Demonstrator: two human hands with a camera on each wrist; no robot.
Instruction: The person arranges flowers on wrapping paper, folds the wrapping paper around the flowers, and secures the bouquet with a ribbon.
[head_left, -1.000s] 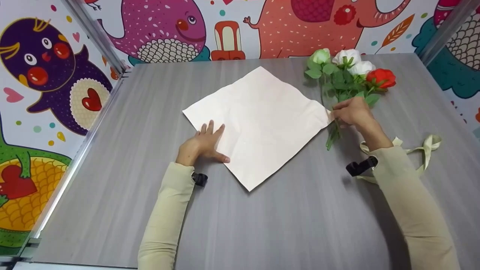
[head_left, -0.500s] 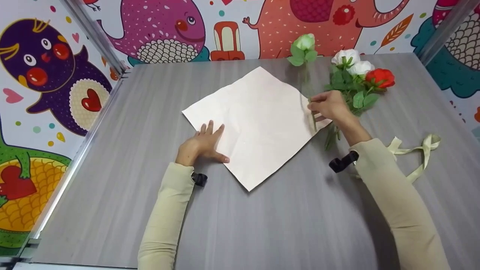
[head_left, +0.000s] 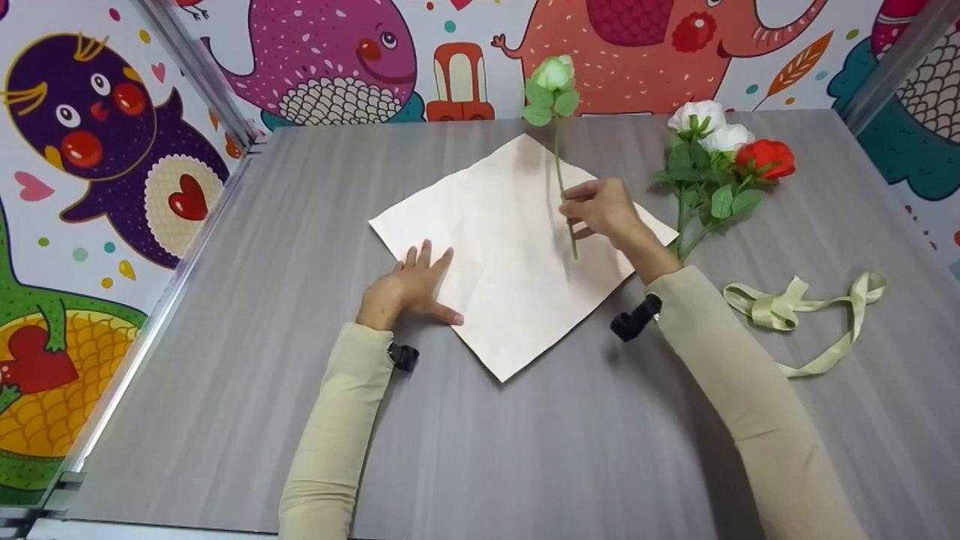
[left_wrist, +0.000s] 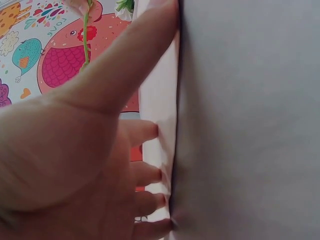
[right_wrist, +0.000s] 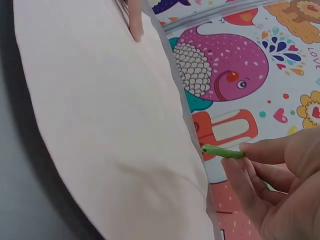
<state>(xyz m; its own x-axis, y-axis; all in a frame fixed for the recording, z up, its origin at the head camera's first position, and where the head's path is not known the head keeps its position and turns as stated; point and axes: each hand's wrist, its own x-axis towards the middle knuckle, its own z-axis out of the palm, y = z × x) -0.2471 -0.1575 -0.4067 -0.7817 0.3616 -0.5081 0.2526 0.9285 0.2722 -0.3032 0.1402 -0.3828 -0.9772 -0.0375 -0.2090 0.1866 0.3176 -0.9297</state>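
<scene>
A pale pink sheet of paper (head_left: pixel 517 300) lies with one corner toward the person. On its left edge rests my left hand (head_left: pixel 409 289), fingers spread and thumb out; the left wrist view shows its fingertips (left_wrist: pixel 150 173) pressing the paper. Above the right half of the sheet, my right hand (head_left: pixel 604 210) pinches the green stem of a pale green-white artificial rose (head_left: pixel 555 73), bloom pointing away from the person. The cut end of the stem (right_wrist: pixel 220 151) sticks out between thumb and fingers in the right wrist view. The stem casts a shadow on the paper.
Right of the paper lie two white roses (head_left: pixel 697 118) and a red rose (head_left: pixel 765 158) with leafy stems. A loose cream ribbon (head_left: pixel 780 311) is nearer, beside the right forearm. Cartoon-printed panels (head_left: pixel 630 60) stand behind and beside the grey table (head_left: pixel 225 337).
My right hand has taken the pale green-white rose from the bunch and carried it left over the paper. The right corner of the paper is uncovered. My left hand has stayed in place.
</scene>
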